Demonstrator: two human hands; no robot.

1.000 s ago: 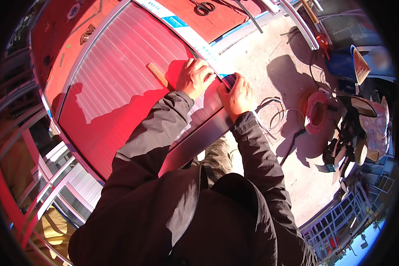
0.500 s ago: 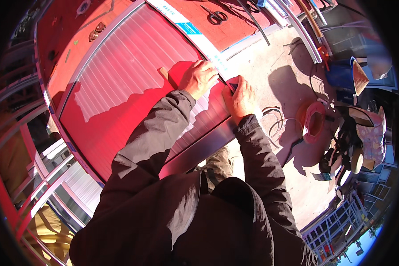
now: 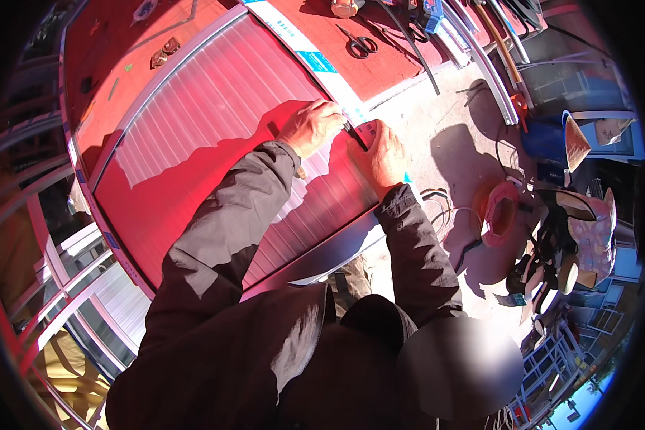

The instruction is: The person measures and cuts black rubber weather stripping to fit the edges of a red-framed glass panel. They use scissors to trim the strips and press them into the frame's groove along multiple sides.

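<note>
A ribbed panel (image 3: 193, 93), partly in my red-looking shadow, lies in a metal frame in front of me. White protective tape with blue patches (image 3: 317, 61) runs along the frame's right side. Beside that tape shows a thin black strip (image 3: 356, 137). My left hand (image 3: 312, 130) is closed, its fingertips pressed at the strip by the frame edge. Nearer me, my right hand (image 3: 383, 159) pinches the strip against the edge, thumb toward the panel. Under my left wrist a wooden end (image 3: 301, 173) peeks out; whether the hand holds it, I cannot tell.
Black-handled scissors (image 3: 361, 47) lie on the red table cover (image 3: 390, 68) beyond the frame. Metal profiles (image 3: 489, 72) jut out at upper right. A blue bin (image 3: 543, 136), a pink ring-shaped object (image 3: 500, 213) and cables stand or lie at right. Window frames (image 3: 72, 265) fill the left side.
Both hands have shifted a little toward me along the frame edge. More of the black strip shows between them. The view has tilted slightly, and a blurred grey round patch now covers the lower right.
</note>
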